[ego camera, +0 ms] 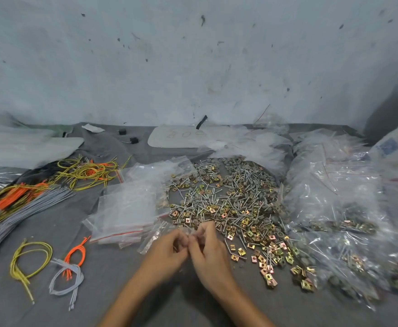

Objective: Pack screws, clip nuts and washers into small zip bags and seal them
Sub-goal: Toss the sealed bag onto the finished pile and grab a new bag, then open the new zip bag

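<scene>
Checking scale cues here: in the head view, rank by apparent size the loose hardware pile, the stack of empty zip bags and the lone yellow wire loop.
1. loose hardware pile
2. stack of empty zip bags
3. yellow wire loop, smallest despite lying nearer the camera.

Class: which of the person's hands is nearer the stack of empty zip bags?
Left. The left hand lies just right of the stack of empty zip bags; the right hand lies farther right, beyond the left; both pinch a small zip bag.

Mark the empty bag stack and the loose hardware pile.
Clear red-striped empty zip bag stack (127, 208): head view, top bag's middle.
Loose metal hardware pile (228, 199): head view, pile centre.
</scene>
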The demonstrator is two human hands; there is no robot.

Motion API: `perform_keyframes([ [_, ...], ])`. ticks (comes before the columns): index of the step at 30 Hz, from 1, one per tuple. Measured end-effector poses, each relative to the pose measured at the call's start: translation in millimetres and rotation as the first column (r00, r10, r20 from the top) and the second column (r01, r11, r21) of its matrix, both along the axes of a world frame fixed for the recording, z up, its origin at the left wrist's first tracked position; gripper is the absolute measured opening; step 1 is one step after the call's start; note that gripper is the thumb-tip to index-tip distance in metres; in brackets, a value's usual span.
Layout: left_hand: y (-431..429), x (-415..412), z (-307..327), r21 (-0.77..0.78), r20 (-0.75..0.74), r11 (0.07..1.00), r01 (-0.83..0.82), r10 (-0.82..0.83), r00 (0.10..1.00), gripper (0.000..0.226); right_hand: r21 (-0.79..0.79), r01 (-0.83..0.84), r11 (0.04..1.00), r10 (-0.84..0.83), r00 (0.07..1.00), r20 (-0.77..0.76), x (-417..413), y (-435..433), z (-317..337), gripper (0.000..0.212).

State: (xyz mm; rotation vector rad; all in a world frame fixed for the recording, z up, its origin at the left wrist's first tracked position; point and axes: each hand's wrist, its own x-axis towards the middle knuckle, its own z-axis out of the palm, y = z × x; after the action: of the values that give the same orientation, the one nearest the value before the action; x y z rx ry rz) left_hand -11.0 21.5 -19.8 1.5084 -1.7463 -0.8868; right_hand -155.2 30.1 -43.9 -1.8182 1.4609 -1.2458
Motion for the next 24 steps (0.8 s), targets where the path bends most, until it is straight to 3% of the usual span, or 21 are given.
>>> perform_keyframes([
  [4,2.3,2.8,5.0,-0.288,0.281,0.958,0.017,0.068,0.957,0.011,0.027,0.052,0.998,-0.054,0.995,0.082,-0.2,-1.5,-2.0,0.029],
  [10,9.6,4.6,27.7,-0.529,0.411,0.847,0.061,0.192,0.891,0.036,-0.128,-0.008,0.992,0.003,0.999,-0.039,1.6,6.2,1.0,0.034],
  [15,21.8,-0.1,34.5,-0.575,0.421,0.807,0.134,0.151,0.894,0.027,-0.077,0.059,0.995,-0.051,0.995,0.090,-2.6,3.2,-4.4,0.027],
  [19,21.9,-2.6,32.2,-0.594,0.334,0.804,-0.017,0.266,0.904,0.031,-0.053,0.049,0.997,-0.048,0.999,0.008,-1.3,-0.8,-6.2,0.024],
  [24,23.1,-0.5,17.8,-0.525,0.319,0.849,0.055,0.137,0.938,0.033,-0.006,0.058,0.998,-0.058,0.998,0.002,-4.8,-6.6,-9.5,0.009],
])
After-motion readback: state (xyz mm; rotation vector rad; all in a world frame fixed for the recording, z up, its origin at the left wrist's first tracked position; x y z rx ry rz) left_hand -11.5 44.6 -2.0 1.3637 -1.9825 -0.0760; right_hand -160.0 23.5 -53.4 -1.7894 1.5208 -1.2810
